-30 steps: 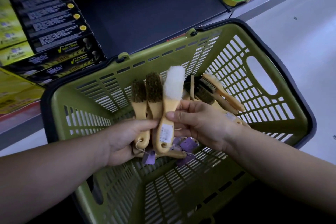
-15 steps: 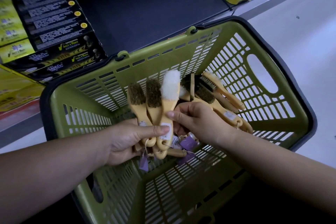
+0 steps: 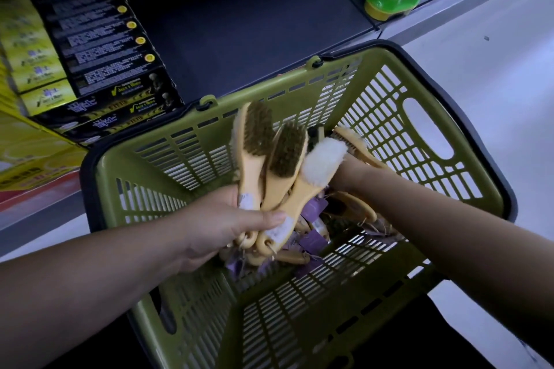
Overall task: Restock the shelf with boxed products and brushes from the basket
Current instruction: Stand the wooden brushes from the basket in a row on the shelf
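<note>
While the left hand (image 3: 221,219) keeps its grip clamped on three brushes (image 3: 281,159), the right hand (image 3: 344,172) has dropped into the basket (image 3: 449,189) for more; its grip is hidden.

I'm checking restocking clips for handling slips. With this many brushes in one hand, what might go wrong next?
1. The left hand pinches three brushes only by their handle ends; fanned out, one may slide free and drop.
2. The right hand digs among loose brushes and purple tags in the basket; tag strings could snag and drag extra brushes out.
</note>
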`<state>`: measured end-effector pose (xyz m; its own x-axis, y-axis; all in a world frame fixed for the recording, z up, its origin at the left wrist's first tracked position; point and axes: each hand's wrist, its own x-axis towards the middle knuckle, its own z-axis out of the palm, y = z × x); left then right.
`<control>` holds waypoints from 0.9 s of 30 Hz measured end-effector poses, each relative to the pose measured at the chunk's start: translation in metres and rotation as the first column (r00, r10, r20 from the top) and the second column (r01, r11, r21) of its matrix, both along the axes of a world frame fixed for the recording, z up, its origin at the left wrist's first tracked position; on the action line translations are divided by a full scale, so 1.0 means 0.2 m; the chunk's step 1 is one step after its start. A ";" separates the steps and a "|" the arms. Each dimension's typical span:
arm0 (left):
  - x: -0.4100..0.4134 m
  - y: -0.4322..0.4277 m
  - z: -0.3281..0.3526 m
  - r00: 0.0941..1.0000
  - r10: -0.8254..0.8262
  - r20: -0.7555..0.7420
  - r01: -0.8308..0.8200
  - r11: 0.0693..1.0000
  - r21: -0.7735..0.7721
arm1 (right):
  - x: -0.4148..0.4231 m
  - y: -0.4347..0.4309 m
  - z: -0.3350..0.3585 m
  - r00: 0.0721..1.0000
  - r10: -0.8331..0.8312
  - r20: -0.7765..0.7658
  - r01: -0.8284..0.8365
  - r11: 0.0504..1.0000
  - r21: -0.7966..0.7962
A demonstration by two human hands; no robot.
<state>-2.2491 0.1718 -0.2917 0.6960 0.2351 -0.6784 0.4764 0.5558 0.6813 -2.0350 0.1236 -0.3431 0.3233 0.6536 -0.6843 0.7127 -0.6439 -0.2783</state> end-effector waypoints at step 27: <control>-0.31 0.09 0.16 0.811 0.548 0.204 -0.572 0.669 0.475 | -0.22 0.57 0.35 0.996 0.036 -0.082 0.019 0.805 0.593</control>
<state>-2.3110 0.1898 -0.2601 0.3464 0.8793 -0.3270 0.1526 0.2911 0.9444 -2.0800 0.2369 -0.2724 0.2747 0.9432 -0.1871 0.6730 -0.3276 -0.6632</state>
